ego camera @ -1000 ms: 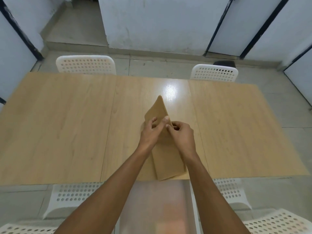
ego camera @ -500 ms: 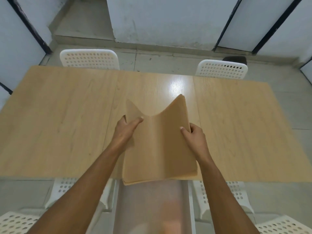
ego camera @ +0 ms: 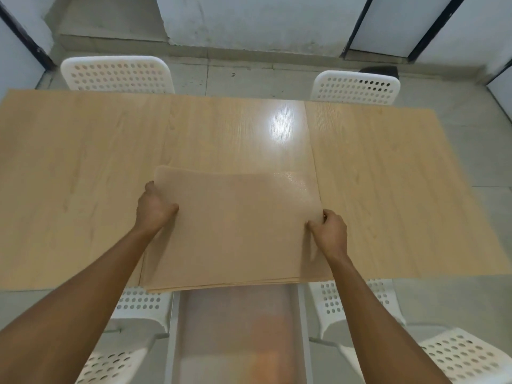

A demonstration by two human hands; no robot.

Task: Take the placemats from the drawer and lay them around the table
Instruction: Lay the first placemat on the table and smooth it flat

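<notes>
A stack of tan placemats [ego camera: 238, 228] lies spread flat at the near edge of the wooden table [ego camera: 83, 167], its front edge hanging slightly past the table. My left hand [ego camera: 153, 207] grips the stack's left edge, thumb on top. My right hand [ego camera: 329, 231] pinches the right edge. Below the table's near edge a translucent drawer [ego camera: 238, 336] stands pulled out between my forearms.
Two white perforated chairs [ego camera: 116, 74] [ego camera: 356, 87] stand at the far side of the table. More white chairs [ego camera: 138, 303] [ego camera: 357, 300] are tucked at the near side, and another chair [ego camera: 465, 356] at the lower right. Grey walls with dark-framed panels close the back.
The folded placemats have been opened out and laid flat on the table. My hands moved apart from the middle to the left and right edges.
</notes>
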